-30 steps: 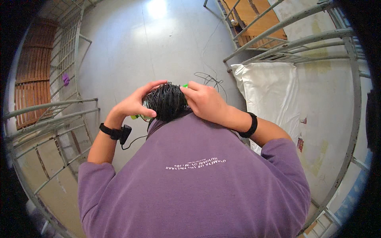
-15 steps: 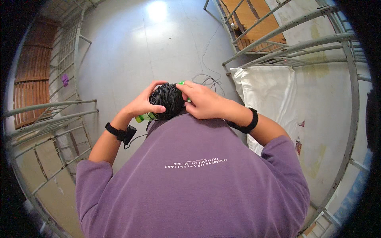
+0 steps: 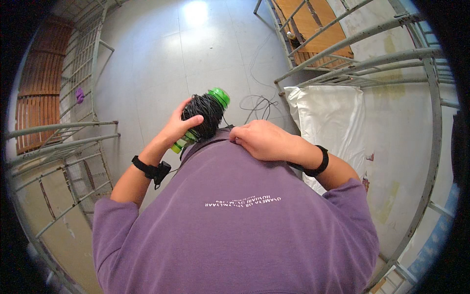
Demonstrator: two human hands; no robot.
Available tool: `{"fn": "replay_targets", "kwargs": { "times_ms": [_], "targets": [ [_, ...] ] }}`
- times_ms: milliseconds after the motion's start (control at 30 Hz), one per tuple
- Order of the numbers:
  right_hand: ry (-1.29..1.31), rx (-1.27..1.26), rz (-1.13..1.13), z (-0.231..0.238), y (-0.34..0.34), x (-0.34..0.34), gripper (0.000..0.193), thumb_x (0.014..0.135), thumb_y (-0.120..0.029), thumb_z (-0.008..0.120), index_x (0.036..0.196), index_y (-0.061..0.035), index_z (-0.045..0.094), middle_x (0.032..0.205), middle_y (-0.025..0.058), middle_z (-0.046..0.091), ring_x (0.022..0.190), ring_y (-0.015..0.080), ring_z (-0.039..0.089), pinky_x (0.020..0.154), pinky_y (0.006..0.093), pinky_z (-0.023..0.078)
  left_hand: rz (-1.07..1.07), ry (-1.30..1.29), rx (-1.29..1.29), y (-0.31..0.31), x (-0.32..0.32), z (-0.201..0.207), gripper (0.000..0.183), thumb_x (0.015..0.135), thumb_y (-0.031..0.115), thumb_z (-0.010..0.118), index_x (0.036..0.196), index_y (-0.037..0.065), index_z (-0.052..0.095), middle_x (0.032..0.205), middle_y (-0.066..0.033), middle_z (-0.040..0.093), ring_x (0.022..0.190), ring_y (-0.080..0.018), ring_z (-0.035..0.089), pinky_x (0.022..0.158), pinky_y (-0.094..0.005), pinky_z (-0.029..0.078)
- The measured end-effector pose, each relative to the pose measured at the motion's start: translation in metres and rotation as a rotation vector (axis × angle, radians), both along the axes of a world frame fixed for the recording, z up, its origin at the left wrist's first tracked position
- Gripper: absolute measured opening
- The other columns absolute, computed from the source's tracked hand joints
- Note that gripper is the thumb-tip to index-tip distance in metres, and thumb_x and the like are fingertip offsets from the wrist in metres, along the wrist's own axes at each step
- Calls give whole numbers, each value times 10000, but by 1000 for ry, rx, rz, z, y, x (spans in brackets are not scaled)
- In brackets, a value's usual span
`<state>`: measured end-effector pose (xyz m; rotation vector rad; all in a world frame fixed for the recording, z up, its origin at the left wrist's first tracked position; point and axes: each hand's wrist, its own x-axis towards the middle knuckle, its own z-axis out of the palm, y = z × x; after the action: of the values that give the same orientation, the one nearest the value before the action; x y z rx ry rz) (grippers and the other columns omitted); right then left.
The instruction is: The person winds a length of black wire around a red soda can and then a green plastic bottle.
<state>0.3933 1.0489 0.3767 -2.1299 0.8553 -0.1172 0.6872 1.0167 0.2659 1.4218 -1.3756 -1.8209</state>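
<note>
A thick winding of black cord point(image 3: 204, 113) wraps the middle of a green plastic bottle point(image 3: 220, 97), whose two ends stick out, tilted up to the right. Fingers and thumb of my left hand point(image 3: 175, 126) are closed round it from the left. My right hand point(image 3: 268, 140) is apart from the bottle, to its right, at the edge of my purple shirt point(image 3: 235, 230). Its fingers are curled together in a pinch. What they hold is hidden. Beside the winding a short bit of thin strand shows.
Loose loops of dark cord point(image 3: 259, 104) lie on the grey floor point(image 3: 156, 59) beyond my right hand. Metal bed frames stand on both sides. A white sheet point(image 3: 333, 122) hangs at the right, and a purple cloth point(image 3: 80, 95) is on the left frame.
My right hand has come off the bottle and moved right and nearer to me. The bottle has tilted, so its green upper end now shows fully. My left hand still holds it.
</note>
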Motion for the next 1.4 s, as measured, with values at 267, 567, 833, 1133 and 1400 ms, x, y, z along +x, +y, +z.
{"fn": "replay_targets", "kwargs": {
  "times_ms": [267, 567, 833, 1133, 1400],
  "targets": [
    [-28, -258, 112, 50, -37, -14, 86, 955, -120, 643, 1007, -70, 595, 823, 148, 679, 758, 382, 683, 659, 468, 535, -245, -95, -343, -31, -3, 40, 990, 715, 372, 872, 1560, 91, 440, 1387, -174, 640, 1268, -287, 623, 1112, -419, 472],
    [-270, -394, 260, 86, -135, -10, 168, 850, -2, 740, 1011, -21, 694, 866, 88, 720, 814, 278, 712, 715, 387, 577, -860, 350, -153, -70, 0, 126, 1342, 559, 574, 976, 1561, -79, 368, 1580, -192, 459, 1449, -267, 468, 1222, -405, 329],
    [-13, -279, 147, 63, -109, -16, 193, 834, -44, 758, 1008, -78, 680, 941, 48, 727, 960, 258, 698, 847, 402, 544, -13, 636, -201, -14, 16, 139, 1539, 440, 795, 924, 1535, -109, 329, 1584, -236, 393, 1462, -338, 446, 1209, -484, 387],
    [79, -611, -560, 56, -73, -20, 496, 747, -180, 901, 1091, -75, 559, 1219, 116, 651, 1044, 297, 664, 907, 444, 529, -140, 555, -316, -13, 26, 118, 1579, 381, 792, 940, 1540, -98, 342, 1575, -224, 419, 1475, -319, 433, 1234, -467, 356],
    [-275, -449, -772, 52, -60, -25, 438, 819, -150, 892, 1035, -23, 533, 934, 101, 716, 692, 167, 706, 657, 294, 583, 31, 633, -297, 0, 9, 121, 1539, 502, 815, 891, 1598, -56, 251, 1594, -191, 412, 1466, -300, 443, 1230, -482, 367]
  ]
}}
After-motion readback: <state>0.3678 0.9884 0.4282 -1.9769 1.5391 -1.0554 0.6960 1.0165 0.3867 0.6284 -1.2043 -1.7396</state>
